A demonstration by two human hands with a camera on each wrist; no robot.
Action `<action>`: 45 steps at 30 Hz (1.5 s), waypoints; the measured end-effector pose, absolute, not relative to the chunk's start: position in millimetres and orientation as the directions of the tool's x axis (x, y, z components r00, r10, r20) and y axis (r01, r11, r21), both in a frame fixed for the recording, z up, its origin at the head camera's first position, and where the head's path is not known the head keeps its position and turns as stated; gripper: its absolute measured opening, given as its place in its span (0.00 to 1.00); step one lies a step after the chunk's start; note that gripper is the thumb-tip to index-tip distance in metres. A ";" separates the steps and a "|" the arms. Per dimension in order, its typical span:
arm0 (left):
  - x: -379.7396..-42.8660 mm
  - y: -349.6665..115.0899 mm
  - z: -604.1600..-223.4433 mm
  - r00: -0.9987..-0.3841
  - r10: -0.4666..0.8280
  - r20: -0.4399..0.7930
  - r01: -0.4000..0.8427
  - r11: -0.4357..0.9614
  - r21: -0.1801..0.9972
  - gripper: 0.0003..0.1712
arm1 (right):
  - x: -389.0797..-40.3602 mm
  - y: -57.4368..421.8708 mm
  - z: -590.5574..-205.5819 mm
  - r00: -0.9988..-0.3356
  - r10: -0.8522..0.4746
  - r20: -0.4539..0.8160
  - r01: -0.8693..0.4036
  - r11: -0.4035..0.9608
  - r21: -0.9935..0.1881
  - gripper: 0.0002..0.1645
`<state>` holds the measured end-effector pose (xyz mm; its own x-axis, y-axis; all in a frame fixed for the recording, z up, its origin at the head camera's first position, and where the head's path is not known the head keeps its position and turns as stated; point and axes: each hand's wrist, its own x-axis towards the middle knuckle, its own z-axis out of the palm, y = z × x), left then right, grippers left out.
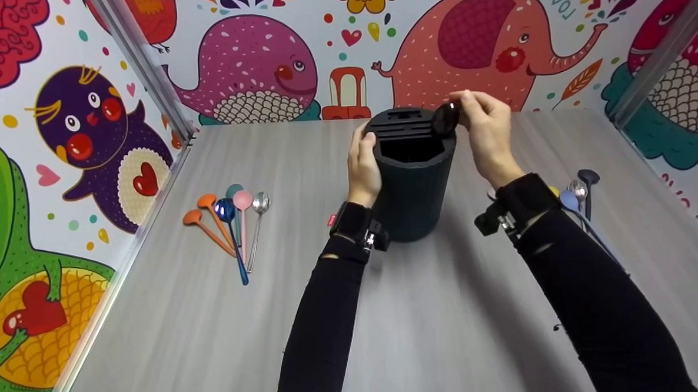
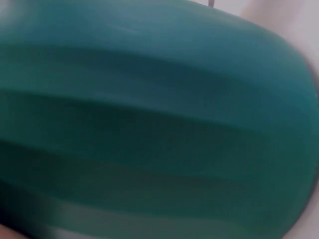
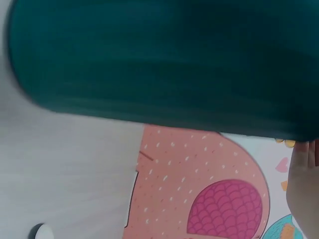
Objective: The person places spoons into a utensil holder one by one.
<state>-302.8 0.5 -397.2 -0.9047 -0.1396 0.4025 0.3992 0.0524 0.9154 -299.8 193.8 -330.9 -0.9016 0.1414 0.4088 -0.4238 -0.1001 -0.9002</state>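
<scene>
A dark green utensil holder (image 1: 414,199) with a slotted top stands upright in the head view. My left hand (image 1: 364,166) holds its left side near the rim, with the thumb toward the front. Over the holder's right rim, my right hand (image 1: 487,125) pinches a dark glossy spoon (image 1: 444,120) by its round bowl; its handle is hidden. The left wrist view is filled by the holder's ribbed wall (image 2: 149,124). In the right wrist view, part of my right hand (image 3: 304,186) shows beside the holder (image 3: 159,64).
To the left lie several spoons: orange (image 1: 192,217), blue (image 1: 225,209), pink (image 1: 242,199), teal and silver (image 1: 261,202). More spoons, including a dark grey one (image 1: 588,177) and a light blue one (image 1: 568,200), lie partly behind my right forearm. Printed walls (image 1: 297,98) border the table (image 1: 172,321).
</scene>
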 end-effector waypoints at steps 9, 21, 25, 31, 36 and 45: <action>-303.7 1.0 -397.5 -0.900 -0.132 0.414 0.410 0.059 0.910 0.29 | -298.6 218.3 -346.1 -0.909 0.139 0.393 -0.381 0.103 -0.919 0.19; -303.4 -0.1 -397.8 -0.899 -0.136 0.417 0.410 0.077 0.909 0.29 | -289.0 247.3 -385.6 -0.945 -0.029 0.326 -0.310 0.397 -0.864 0.24; -302.9 -0.6 -397.1 -0.900 -0.131 0.415 0.408 0.076 0.910 0.29 | -284.2 258.9 -395.5 -0.958 -0.086 0.275 -0.274 0.568 -0.776 0.27; -301.6 -2.3 -394.8 -0.902 -0.130 0.411 0.402 0.089 0.911 0.29 | -279.1 277.3 -405.5 -0.975 -0.169 0.147 -0.224 0.724 -0.652 0.35; -302.2 -2.2 -395.4 -0.904 -0.130 0.408 0.400 0.086 0.913 0.29 | -281.6 293.7 -414.3 -0.985 -0.170 0.033 -0.160 0.816 -0.556 0.47; -303.5 -0.2 -398.6 -0.903 -0.122 0.413 0.405 0.086 0.910 0.30 | -287.2 317.8 -443.3 -0.982 -0.122 -0.144 -0.068 0.941 -0.332 0.64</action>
<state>-303.5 -0.2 -398.6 -0.9027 -0.1216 0.4128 0.4047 0.0860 0.9104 -287.2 317.8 -443.3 -0.9820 -0.1222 -0.1440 -0.0683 0.9408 -0.3321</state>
